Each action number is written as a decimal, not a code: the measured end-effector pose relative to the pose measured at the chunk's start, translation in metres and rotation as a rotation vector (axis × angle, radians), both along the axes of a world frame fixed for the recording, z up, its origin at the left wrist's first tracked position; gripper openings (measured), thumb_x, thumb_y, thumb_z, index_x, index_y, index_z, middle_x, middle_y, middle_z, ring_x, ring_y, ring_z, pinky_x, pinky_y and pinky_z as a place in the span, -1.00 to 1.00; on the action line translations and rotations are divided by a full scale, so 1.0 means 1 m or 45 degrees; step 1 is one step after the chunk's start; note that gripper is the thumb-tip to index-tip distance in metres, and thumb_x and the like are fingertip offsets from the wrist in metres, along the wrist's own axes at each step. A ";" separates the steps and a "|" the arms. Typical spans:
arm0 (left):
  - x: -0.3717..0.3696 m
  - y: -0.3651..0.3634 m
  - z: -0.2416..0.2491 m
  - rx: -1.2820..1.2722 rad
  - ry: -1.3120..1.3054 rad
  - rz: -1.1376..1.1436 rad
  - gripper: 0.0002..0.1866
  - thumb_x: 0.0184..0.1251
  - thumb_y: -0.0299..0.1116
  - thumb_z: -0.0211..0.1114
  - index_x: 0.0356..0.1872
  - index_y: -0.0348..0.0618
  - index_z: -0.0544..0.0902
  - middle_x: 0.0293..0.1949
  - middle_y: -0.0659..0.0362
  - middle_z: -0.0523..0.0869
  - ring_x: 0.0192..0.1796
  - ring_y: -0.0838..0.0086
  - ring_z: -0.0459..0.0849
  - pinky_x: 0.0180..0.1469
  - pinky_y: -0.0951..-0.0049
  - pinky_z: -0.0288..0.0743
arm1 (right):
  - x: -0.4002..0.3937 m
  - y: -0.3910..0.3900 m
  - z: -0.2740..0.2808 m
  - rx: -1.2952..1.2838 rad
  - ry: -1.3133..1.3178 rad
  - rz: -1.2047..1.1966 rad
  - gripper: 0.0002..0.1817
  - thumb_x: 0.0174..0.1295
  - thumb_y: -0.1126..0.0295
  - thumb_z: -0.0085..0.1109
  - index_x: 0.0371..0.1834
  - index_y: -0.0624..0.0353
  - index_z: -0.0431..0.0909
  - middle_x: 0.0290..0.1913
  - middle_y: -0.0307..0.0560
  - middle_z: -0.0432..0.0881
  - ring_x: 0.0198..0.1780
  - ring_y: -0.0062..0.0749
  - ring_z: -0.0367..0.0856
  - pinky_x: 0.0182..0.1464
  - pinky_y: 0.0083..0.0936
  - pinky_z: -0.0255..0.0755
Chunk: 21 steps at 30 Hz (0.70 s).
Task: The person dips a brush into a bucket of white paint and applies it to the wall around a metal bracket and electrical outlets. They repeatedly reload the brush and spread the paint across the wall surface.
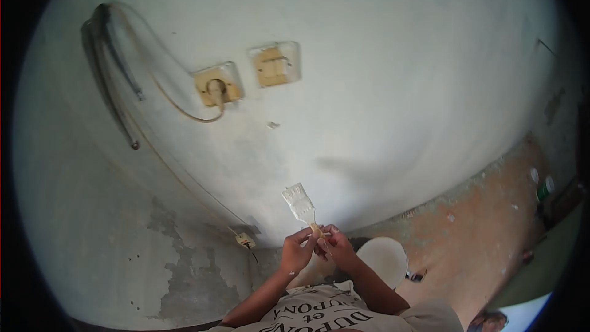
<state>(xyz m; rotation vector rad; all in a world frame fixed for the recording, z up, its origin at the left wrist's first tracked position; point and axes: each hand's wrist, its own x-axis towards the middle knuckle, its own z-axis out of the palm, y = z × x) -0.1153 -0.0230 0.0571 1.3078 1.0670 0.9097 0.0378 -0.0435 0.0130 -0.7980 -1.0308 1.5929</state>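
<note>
A paintbrush (300, 204) with white paint over its bristles and ferrule points up and to the left, in front of the wall. My left hand (298, 249) is closed on the lower part of its handle. My right hand (335, 246) is closed on the same handle from the other side, its fingers near those of my left hand. Behind my right forearm, on the floor, stands a round whitish bucket (382, 262).
A wall socket (217, 86) with a plug and a switch plate (274, 65) are on the wall. Dark cables (101, 55) hang at the upper left. Low down is a small socket box (245, 240). A green can (544, 189) is at the right.
</note>
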 end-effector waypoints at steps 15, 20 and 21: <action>-0.056 0.004 0.018 0.616 0.363 0.366 -0.76 0.40 -0.42 0.30 0.02 -0.25 0.73 -0.08 -0.08 0.79 -0.06 0.17 0.81 0.00 0.33 0.63 | -0.062 0.027 0.004 -0.312 0.662 0.290 -0.80 0.53 0.31 0.09 0.10 0.11 0.49 -0.27 -0.25 0.61 -0.40 -0.51 0.56 -0.39 -0.53 0.44; -0.072 0.008 0.029 0.721 0.343 0.281 -0.73 0.35 -0.41 0.37 0.03 -0.26 0.73 -0.05 -0.09 0.78 0.00 0.17 0.79 0.04 0.32 0.62 | -0.078 0.025 -0.004 -0.294 0.647 0.231 -0.79 0.52 0.27 0.11 0.08 0.09 0.51 -0.28 -0.26 0.60 -0.42 -0.54 0.52 -0.38 -0.55 0.41; -0.075 0.009 0.029 0.730 0.338 0.284 -0.73 0.35 -0.41 0.37 0.03 -0.26 0.73 -0.05 -0.09 0.78 0.00 0.17 0.79 0.04 0.32 0.62 | -0.080 0.027 -0.002 -0.263 0.614 0.176 -0.80 0.52 0.26 0.12 0.08 0.07 0.52 -0.28 -0.26 0.59 -0.43 -0.54 0.51 -0.37 -0.56 0.40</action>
